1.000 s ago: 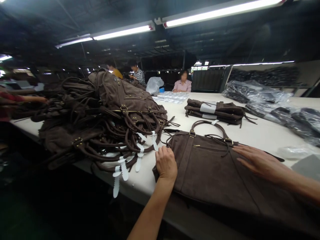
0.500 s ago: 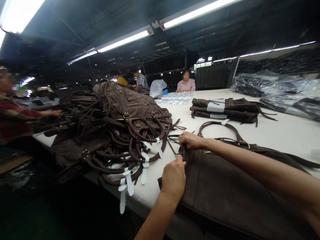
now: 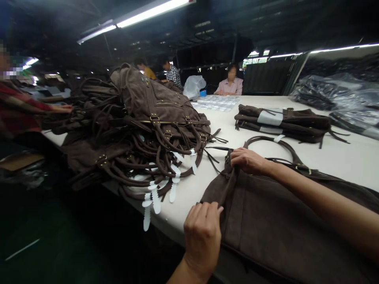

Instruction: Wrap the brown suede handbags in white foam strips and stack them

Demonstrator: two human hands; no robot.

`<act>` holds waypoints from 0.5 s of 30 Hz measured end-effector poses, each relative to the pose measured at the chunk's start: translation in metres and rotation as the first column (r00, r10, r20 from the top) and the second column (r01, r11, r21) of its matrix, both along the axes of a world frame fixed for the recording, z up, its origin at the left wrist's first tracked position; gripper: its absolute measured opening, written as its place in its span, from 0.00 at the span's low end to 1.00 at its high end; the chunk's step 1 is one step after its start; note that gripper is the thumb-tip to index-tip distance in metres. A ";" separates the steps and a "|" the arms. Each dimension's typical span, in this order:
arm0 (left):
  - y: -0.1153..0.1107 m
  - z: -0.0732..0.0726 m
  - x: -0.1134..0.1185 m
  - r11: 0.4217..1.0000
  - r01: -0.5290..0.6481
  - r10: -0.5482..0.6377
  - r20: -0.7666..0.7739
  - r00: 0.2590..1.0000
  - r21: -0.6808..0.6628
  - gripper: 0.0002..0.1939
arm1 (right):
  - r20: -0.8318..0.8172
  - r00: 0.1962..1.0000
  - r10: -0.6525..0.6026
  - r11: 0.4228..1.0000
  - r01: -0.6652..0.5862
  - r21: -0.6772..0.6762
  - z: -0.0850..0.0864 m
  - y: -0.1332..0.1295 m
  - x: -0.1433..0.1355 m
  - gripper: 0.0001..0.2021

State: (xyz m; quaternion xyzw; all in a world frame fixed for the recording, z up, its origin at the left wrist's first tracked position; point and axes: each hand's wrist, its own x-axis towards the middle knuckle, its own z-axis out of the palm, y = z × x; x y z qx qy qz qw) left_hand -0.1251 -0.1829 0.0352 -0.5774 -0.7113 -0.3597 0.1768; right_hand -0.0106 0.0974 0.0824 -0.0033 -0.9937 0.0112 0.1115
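A large dark brown bag (image 3: 275,209) lies flat at the right front of the pale table, its looped handle behind it with a white wrap. My left hand (image 3: 204,232) is closed on the bag's left edge near the front corner. Farther back along that same edge, my right hand (image 3: 247,161) pinches the fabric by the upper corner, where thin straps stick out. The right forearm crosses over the bag. The fingertips of both hands are partly hidden by the fabric and knuckles.
Brown bags with white-tagged handles form a heap (image 3: 160,106) on the left. Folded bags (image 3: 284,120) with a pale band lie behind. Plastic-wrapped goods (image 3: 340,94) are at back right. A person (image 3: 231,85) sits across the table (image 3: 263,102); another person's arm reaches in at left.
My left hand has moved down the bag's edge, farther from my right hand, and more of the bag's left side shows flat. The view has shifted, with the scene higher in it.
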 end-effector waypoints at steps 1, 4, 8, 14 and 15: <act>0.002 -0.002 -0.005 0.997 -0.037 0.043 0.091 0.995 -0.063 0.09 | -0.002 1.000 -0.013 1.000 0.012 -0.008 -0.002 0.001 0.000 0.12; 0.012 -0.005 -0.026 0.951 -0.052 0.183 0.416 0.891 -0.306 0.15 | 0.070 0.992 -0.103 0.994 0.105 -0.017 -0.011 0.004 -0.010 0.11; 0.021 -0.007 -0.043 0.908 0.058 0.227 0.603 0.765 -0.416 0.19 | 0.197 0.939 -0.283 0.959 0.275 0.066 -0.018 0.003 -0.039 0.12; 0.014 -0.014 -0.040 0.955 0.049 0.176 0.689 0.703 -0.294 0.19 | 0.170 0.924 -0.344 0.938 0.347 0.013 -0.019 0.000 -0.074 0.10; 0.013 -0.015 -0.040 0.961 0.047 0.167 0.709 0.686 -0.271 0.19 | 0.178 0.907 -0.382 0.921 0.389 -0.004 -0.022 -0.001 -0.078 0.10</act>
